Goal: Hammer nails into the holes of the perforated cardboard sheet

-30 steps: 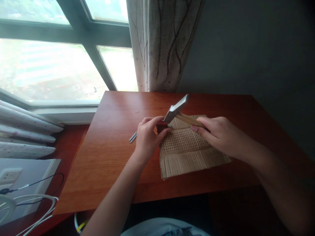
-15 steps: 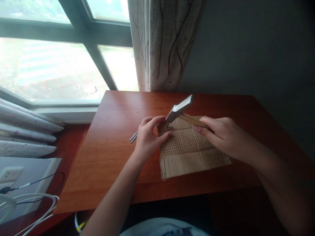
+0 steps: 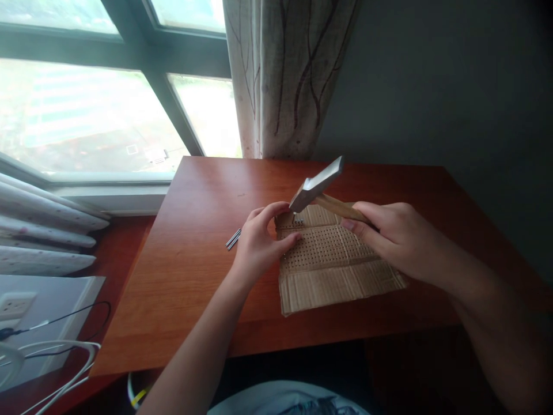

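My right hand (image 3: 389, 233) is closed around the wooden handle of a hammer (image 3: 317, 187), whose metal head hangs over the far left part of a brown cardboard piece (image 3: 332, 282). Rows of small holes cover the cardboard's middle. Near its far left corner, several small metal pins (image 3: 299, 220) stand upright; their exact kind is too small to tell. My left hand (image 3: 265, 239) rests at the cardboard's left edge, thumb and forefinger spread apart on either side of the pins, its other fingers partly hidden. Thin metal rods (image 3: 233, 239) lie on the table just left of it.
The wooden table (image 3: 190, 276) carries the cardboard and rods. A window (image 3: 90, 121) and a patterned curtain (image 3: 289, 80) stand behind it. To the lower left are white cables (image 3: 82, 346) and a wall socket (image 3: 16, 305).
The hammer's head has risen slightly. My left hand stays in about the same place, and the whole view has shifted a little.
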The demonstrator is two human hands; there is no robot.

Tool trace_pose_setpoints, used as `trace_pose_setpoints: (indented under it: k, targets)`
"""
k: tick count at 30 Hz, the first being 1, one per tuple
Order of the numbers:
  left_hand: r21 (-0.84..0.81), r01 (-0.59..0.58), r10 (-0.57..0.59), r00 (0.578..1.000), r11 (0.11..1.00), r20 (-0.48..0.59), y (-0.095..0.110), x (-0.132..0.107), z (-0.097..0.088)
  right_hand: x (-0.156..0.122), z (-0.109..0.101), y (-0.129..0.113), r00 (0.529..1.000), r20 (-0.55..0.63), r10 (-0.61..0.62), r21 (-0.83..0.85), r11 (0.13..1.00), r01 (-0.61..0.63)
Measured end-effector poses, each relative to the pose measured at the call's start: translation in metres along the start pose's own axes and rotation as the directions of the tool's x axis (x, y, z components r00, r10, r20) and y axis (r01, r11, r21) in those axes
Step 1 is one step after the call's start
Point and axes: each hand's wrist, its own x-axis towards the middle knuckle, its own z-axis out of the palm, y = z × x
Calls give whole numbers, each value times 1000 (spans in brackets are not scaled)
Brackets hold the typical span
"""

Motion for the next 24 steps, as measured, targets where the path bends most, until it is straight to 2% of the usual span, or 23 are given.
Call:
trace_pose_setpoints:
  k: [6,11,16,20,24]
  targets:
    - [7,-2,2,1000,1000,-8,-3,-1,1,3,4,2,998,65,11,-108,994,-4]
    - [-4,-14,14,1000,1000,-5,-3,-1,1,2,5,2,999,48,15,-97,995,-10]
    - [0,-11,11,1000,1000,-8,-1,-1,1,3,8,5,994,104,45,-175,984,-26]
    - [-7,-11,11,1000,1000,3,-2,-1,1,4,10,5,997,66,45,-180,983,-32]
    - [-6,-19,19,1000,1000,-9,-2,0,1,5,12,7,996,80,34,-219,976,-15]
